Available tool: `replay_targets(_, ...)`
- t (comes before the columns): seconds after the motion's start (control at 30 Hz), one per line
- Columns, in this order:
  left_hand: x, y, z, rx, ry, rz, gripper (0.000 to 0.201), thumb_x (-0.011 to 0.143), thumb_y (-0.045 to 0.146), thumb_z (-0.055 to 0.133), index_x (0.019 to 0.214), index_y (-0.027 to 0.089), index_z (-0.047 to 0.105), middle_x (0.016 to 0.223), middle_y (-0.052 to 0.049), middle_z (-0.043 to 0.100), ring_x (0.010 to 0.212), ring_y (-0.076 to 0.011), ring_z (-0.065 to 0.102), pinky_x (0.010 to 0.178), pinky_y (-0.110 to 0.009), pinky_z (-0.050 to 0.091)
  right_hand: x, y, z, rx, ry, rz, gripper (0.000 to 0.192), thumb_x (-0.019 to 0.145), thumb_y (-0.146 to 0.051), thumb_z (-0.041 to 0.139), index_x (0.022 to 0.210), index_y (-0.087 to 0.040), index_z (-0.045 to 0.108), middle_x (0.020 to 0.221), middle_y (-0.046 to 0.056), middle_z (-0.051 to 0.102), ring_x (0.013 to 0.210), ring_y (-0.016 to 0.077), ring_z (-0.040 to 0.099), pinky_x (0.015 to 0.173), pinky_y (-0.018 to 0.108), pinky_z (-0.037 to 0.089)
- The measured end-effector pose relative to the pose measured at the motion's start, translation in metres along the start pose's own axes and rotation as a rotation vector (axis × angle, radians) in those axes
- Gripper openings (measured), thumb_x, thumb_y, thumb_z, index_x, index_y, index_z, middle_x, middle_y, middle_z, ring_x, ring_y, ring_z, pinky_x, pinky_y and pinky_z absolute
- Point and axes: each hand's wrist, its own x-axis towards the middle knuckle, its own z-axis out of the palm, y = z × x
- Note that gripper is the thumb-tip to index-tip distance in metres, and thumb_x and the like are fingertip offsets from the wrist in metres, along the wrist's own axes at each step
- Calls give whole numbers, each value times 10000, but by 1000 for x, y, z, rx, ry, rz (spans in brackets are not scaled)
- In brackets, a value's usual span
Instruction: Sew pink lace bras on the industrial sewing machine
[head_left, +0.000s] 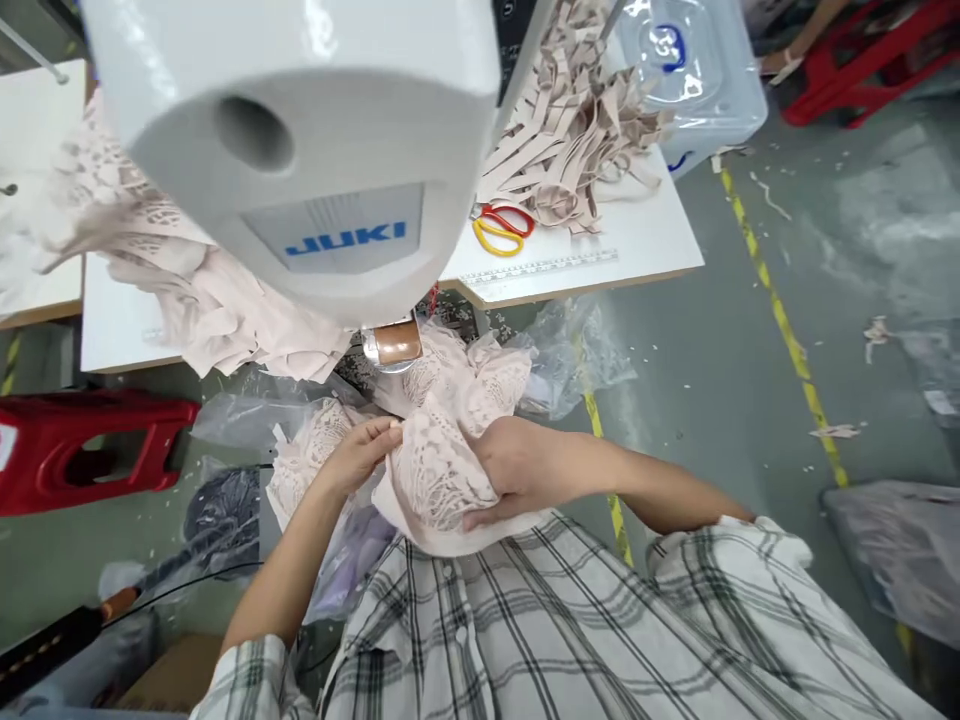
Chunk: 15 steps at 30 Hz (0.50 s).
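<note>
Holding: I see both hands on one lace garment piece [435, 470], pale pink, held in the lap just below the sewing machine [300, 150].
Left hand: left hand [360, 450] pinches the piece's left edge, fingertips closed on the lace.
Right hand: right hand [517, 470] clenched around the right side of the same piece, fabric bunched under the palm.
Piece location: off the worktop [645, 240], in front of the plaid shirt [570, 630], touching more lace that hangs from under the machine head.
Progress: my read is the piece is not under the needle; it sits in the hands, being handled or checked. Needle area hidden by the machine head, so I cannot tell whether any seam is sewn.
Done vs left: a heap of lace fabric [187, 290] lies on the worktop to the left; whether finished or waiting, cannot tell.
Counts: one machine, two hands, one piece in hand, one fabric heap, one pile of beige straps [570, 130], one pair of scissors [502, 228] with red and yellow handles, one clear plastic bin [690, 70], one red stool [82, 450] on the floor at left.
Other: clear plastic bags [562, 360] hang below the worktop edge.
</note>
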Motion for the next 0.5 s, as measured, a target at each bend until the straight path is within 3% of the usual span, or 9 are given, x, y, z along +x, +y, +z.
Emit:
replay_targets(0.07, 4, 7, 9, 81, -17, 20, 505, 811, 648, 692, 748, 159, 580, 671, 5, 555, 612, -115, 487, 601, -236, 390, -17, 1, -7, 18, -54, 128, 661, 1038, -604, 384, 574, -162, 546, 551, 4, 544, 511, 99, 381, 541, 279, 246)
replay_targets(0.17, 3, 26, 20, 455, 59, 207, 490, 938, 529, 580, 625, 173, 455, 587, 42, 399, 551, -82, 367, 528, -215, 264, -32, 6, -16, -19, -136, 408, 582, 969, -655, 506, 657, -173, 594, 553, -6, 540, 493, 112, 405, 529, 274, 258)
replay_targets(0.23, 2, 40, 29, 670, 95, 373, 504, 987, 446, 516, 588, 178, 364, 551, 56, 312, 514, -70, 305, 506, -223, 208, -31, 12, -19, -137, -26, 544, 528, 887, -694, 611, 868, -171, 683, 717, 42, 652, 608, 173, 542, 582, 286, 351)
replay_targets(0.33, 3, 60, 40, 830, 48, 567, 492, 1015, 378, 483, 579, 172, 384, 503, 61, 330, 462, -59, 313, 489, -228, 200, -14, 25, -19, -166, 248, 432, 675, 846, -694, 667, 1274, -174, 619, 1134, 144, 689, 1012, 281, 626, 825, 363, 462)
replay_targets(0.4, 1, 76, 43, 857, 54, 641, 493, 1006, 366, 516, 563, 167, 431, 477, 58, 366, 448, -58, 339, 482, -226, 210, 4, 35, -17, -19, 260, 265, 524, 923, -639, 603, 1205, -199, 645, 1081, 107, 698, 994, 239, 627, 836, 339, 457)
replay_targets(0.43, 0, 84, 41, 843, 88, 646, 500, 992, 372, 549, 549, 166, 444, 465, 57, 378, 442, -59, 341, 473, -223, 212, 12, 41, -17, 69, 250, 219, 437, 962, -607, 557, 1064, -198, 673, 945, 70, 697, 879, 202, 627, 770, 307, 445)
replay_targets(0.5, -3, 100, 32, 790, 203, 574, 484, 946, 392, 627, 543, 170, 479, 475, 48, 434, 449, -64, 366, 460, -212, 235, 28, 49, -19, 214, 311, 237, 468, 998, -574, 494, 761, -186, 603, 667, -4, 578, 637, 134, 529, 622, 262, 359)
